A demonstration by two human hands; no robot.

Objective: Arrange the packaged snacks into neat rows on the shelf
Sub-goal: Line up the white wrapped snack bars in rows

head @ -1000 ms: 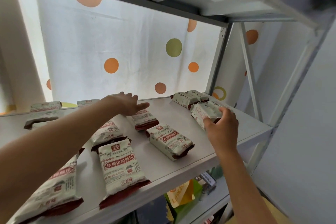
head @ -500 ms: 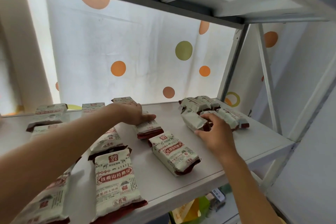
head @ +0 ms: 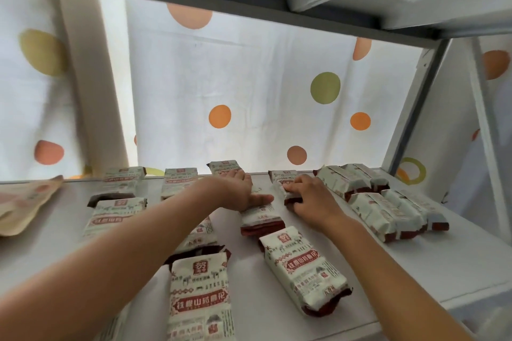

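Two bare hands are seen above one white metal shelf board (head: 457, 266). At least twelve white paper-look snack packets with dark red printed bands and dark red end seals are counted on it, some partly hidden by the arms. Four lie along the back edge, two in the left column, two under the left forearm, one under each hand region, and two at the front: a centre front packet (head: 199, 299) and a right front packet (head: 302, 268), the latter lying slightly askew. Two tight bundles of packets (head: 388, 207) are stacked on edge at the right. One tan pouch (head: 22, 202) is seen at the far left.

The left hand (head: 235, 191) is laid flat on a middle-row packet (head: 261, 219), fingers straight, thumb extended. The right hand (head: 310, 199) grips a back-row packet (head: 282, 178), fingers curled over its near end. A white curtain with coloured dots (head: 249, 91) hangs behind.
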